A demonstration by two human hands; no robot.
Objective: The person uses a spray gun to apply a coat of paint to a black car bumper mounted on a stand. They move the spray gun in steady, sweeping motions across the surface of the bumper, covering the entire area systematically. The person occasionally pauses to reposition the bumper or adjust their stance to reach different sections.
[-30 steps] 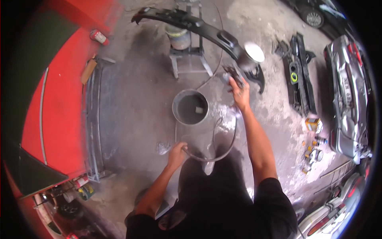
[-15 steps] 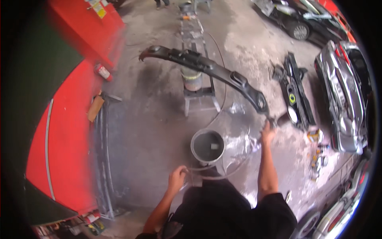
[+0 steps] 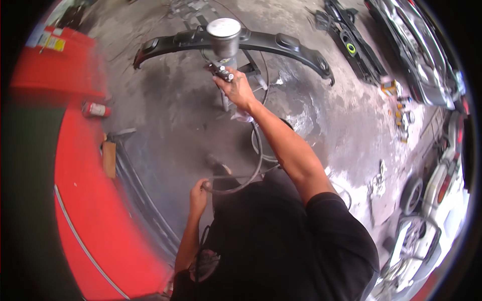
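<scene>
My right hand (image 3: 237, 91) is closed round a spray gun (image 3: 224, 44), whose round cup with a pale lid stands upright above the grip. Beyond it lies a long, curved black car bumper part (image 3: 273, 42), resting across a stand; the cup hides part of its middle. Whether the gun touches the part cannot be told. A hose (image 3: 259, 150) hangs from the gun and loops back to my left hand (image 3: 199, 194), which is closed on it at waist height. Below my right forearm stands a grey bucket (image 3: 270, 154), mostly hidden by the arm.
A red panel (image 3: 85, 200) and a fire extinguisher (image 3: 95, 109) are at the left, beside a cardboard piece (image 3: 109, 159). On the right lie another black car part (image 3: 351, 47), a silver bumper (image 3: 416, 55), small cans (image 3: 401, 119) and a wheel (image 3: 412, 195).
My right hand has swung the spray gun from the part's right end leftward to its middle. My left hand still grips the hose. The whole view has turned and shifted.
</scene>
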